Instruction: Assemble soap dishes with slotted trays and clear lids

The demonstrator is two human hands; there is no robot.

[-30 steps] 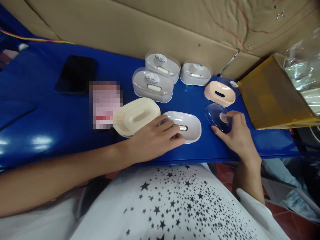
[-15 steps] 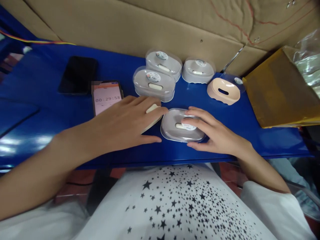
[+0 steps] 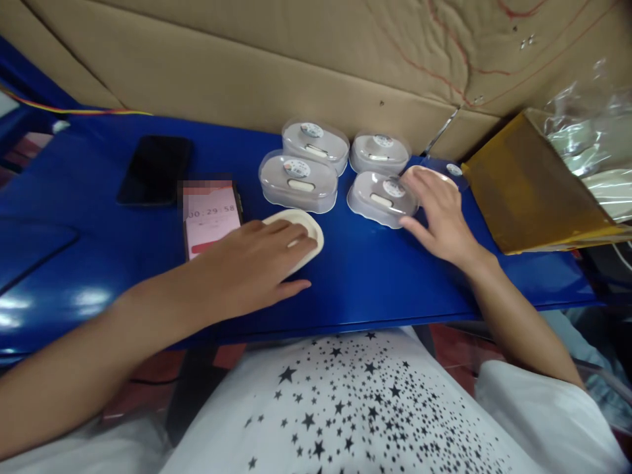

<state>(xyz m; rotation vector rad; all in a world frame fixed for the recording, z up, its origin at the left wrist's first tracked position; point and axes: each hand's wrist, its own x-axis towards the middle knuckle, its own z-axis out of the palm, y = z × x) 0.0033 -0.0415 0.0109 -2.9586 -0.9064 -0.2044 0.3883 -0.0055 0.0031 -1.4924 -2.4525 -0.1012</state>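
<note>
My left hand (image 3: 261, 260) lies over a cream oval soap dish part (image 3: 316, 234), its fingers stretched across it and the thumb apart. The fingers cover much of that part. My right hand (image 3: 442, 217) is open, thumb spread, at the right end of a soap dish with a clear lid and round sticker (image 3: 375, 197), which stands on the table. Its fingertips overlap the pink soap dish (image 3: 444, 176) behind; whether they touch it I cannot tell. More lidded soap dishes stand behind: one at front left (image 3: 299, 187), one at back left (image 3: 316, 141), one at back right (image 3: 378, 153).
A phone with a timer on its screen (image 3: 210, 217) and a dark phone (image 3: 155, 170) lie at the left. At the right is a cardboard box (image 3: 538, 191) with clear plastic. A clear lid (image 3: 453, 170) sits behind the pink dish, and a cardboard wall (image 3: 222, 72) backs the blue table (image 3: 340, 289).
The lidded soap dish has moved from the front of the table back beside the others. My right hand has moved back and right with it, fingers now over the pink dish. My left hand stays.
</note>
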